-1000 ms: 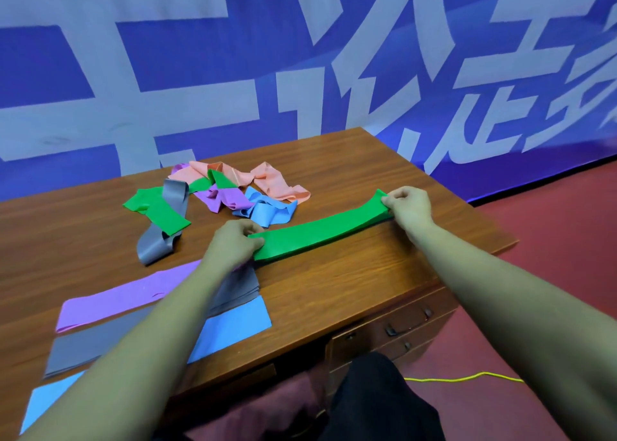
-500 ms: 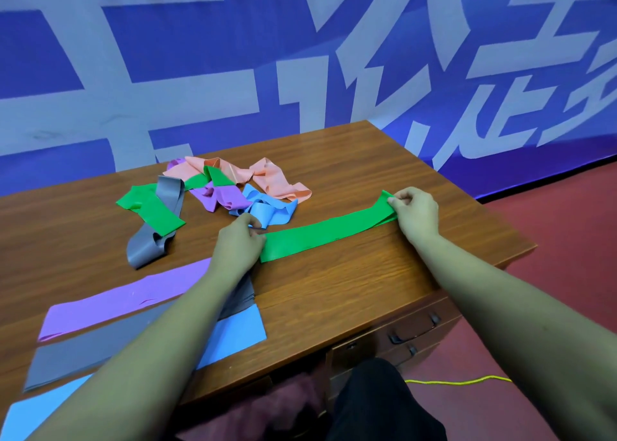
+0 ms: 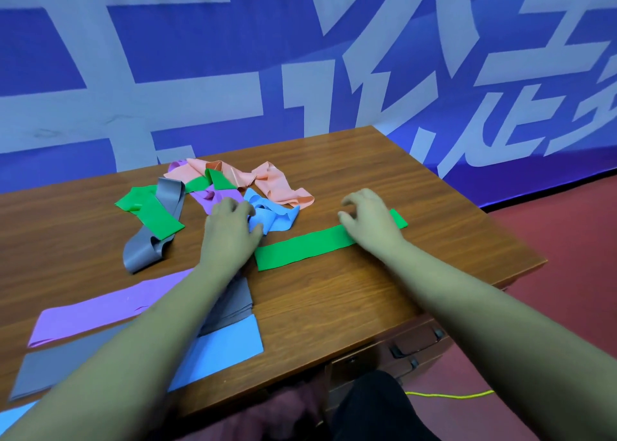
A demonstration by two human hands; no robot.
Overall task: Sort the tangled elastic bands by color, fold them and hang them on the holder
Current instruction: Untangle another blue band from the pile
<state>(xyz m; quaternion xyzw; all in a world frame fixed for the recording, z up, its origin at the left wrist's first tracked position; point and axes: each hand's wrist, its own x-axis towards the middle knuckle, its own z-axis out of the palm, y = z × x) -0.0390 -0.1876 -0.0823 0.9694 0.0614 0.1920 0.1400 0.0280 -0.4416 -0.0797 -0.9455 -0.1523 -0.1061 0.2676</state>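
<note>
We see a flat, smooth green band (image 3: 320, 243) mid-frame on the shiny wood table (image 3: 417, 187), our right hand (image 3: 370, 220) spread loosely over it, our left hand (image 3: 230, 230) open by the crumpled blue band (image 3: 273, 218).

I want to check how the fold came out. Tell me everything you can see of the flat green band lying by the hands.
The green band is a long, flat strip, smooth and matte like thin rubber. It lies straight on the wooden table, slanting up toward the right, with square-cut ends and even edges. The right hand hovers over or rests on its right part, fingers spread, covering that stretch. The left hand sits just beyond its left end, over the blue band.
</note>
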